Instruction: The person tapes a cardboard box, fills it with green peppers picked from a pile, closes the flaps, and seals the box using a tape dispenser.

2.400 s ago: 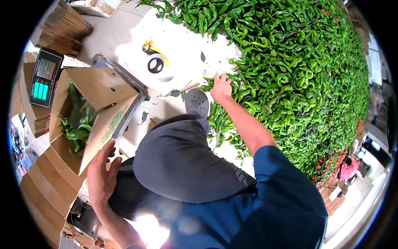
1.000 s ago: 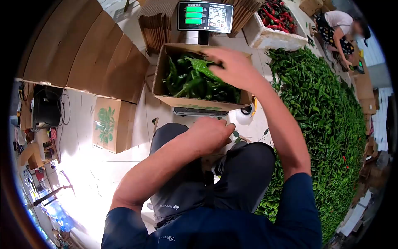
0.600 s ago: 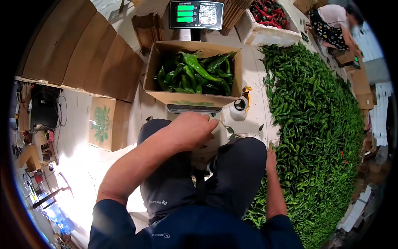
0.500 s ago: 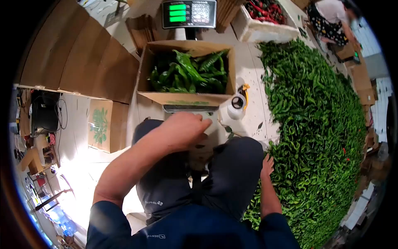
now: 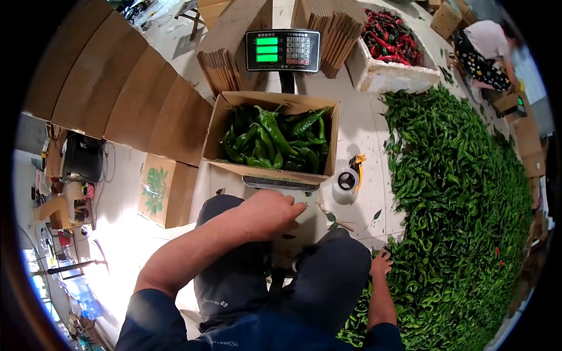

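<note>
My left hand (image 5: 272, 214) hangs over my left knee with its fingers curled in; whether they hold anything is hidden. Beyond it, an open cardboard box (image 5: 257, 171) stands on a scale (image 5: 283, 51) with a lit green display. Long green peppers (image 5: 272, 140) fill much of the box. Beside my right knee, my right hand (image 5: 381, 264) is at the near left edge of a large heap of green peppers (image 5: 462, 216). Its fingers are apart and no pepper shows in them.
A tape roll (image 5: 345, 186) stands on the floor right of the box. Behind are folded cardboard (image 5: 333, 32) and a foam box (image 5: 398, 76) of red peppers. A closed carton (image 5: 168, 190) sits left. Another person (image 5: 483, 52) bends at the far right.
My right hand has left the box and moved down to the heap's edge. My left hand stays curled over my knee. The view has tilted, so the box appears lower than just before.
</note>
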Available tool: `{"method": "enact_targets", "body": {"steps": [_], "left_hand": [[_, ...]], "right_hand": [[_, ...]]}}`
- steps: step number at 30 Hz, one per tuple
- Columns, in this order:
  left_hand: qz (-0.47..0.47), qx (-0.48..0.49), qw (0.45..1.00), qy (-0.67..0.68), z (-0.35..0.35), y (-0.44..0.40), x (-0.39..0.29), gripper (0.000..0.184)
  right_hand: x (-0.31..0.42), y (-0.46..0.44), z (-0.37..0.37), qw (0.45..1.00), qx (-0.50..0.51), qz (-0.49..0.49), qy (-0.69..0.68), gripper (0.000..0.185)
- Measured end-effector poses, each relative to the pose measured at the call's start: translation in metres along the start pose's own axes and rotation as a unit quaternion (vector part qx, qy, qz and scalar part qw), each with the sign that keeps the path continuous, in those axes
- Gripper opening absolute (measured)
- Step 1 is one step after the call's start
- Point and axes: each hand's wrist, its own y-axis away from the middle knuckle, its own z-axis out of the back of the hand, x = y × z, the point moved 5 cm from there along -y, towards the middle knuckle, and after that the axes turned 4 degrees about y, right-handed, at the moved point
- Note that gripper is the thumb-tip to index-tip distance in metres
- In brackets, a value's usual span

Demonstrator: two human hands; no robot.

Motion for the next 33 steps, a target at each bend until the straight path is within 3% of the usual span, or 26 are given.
{"method": "enact_targets", "body": {"steps": [1,8,10,13,17,21,26,28,29,33], "left_hand": [[-0.016,0.004,1.000,0.000,-0.001,-0.001,-0.001,0.040],[-0.009,-0.002,1.000,0.010,-0.003,-0.005,0.004,0.039],[-0.010,-0.007,1.000,0.007,-0.005,-0.004,0.008,0.039],[-0.015,-0.011,1.000,0.009,-0.002,-0.002,0.011,0.038],[-0.003,0.001,1.000,0.017,0.000,-0.001,0.009,0.037],[0.000,-0.004,1.000,0.030,0.001,-0.004,0.010,0.038],[0.001,-0.008,1.000,0.021,0.002,-0.007,0.008,0.036],[-0.004,-0.013,1.000,0.021,0.000,-0.008,0.008,0.036],[-0.009,-0.017,1.000,0.023,-0.001,-0.008,0.008,0.036],[-0.018,-0.024,0.999,0.030,0.001,-0.008,0.007,0.037]], "right_hand": [[0.005,0.002,0.005,0.999,0.009,0.006,0.051,0.112],[0.016,0.001,0.025,0.996,-0.051,0.048,0.061,0.092],[0.022,-0.004,0.024,0.980,-0.127,0.080,0.133,0.091],[0.019,-0.009,0.021,0.986,-0.128,0.099,0.041,0.095],[0.011,-0.007,0.013,0.981,-0.132,0.144,0.020,0.095],[0.007,-0.001,0.024,0.961,-0.112,0.248,0.051,0.087],[0.014,0.006,0.017,0.923,-0.010,0.360,0.133,0.080],[0.017,-0.012,-0.004,0.903,0.027,0.391,0.173,0.079],[0.020,-0.010,-0.005,0.878,0.029,0.397,0.265,0.082],[0.029,0.015,-0.012,0.878,0.022,0.398,0.266,0.071]]}}
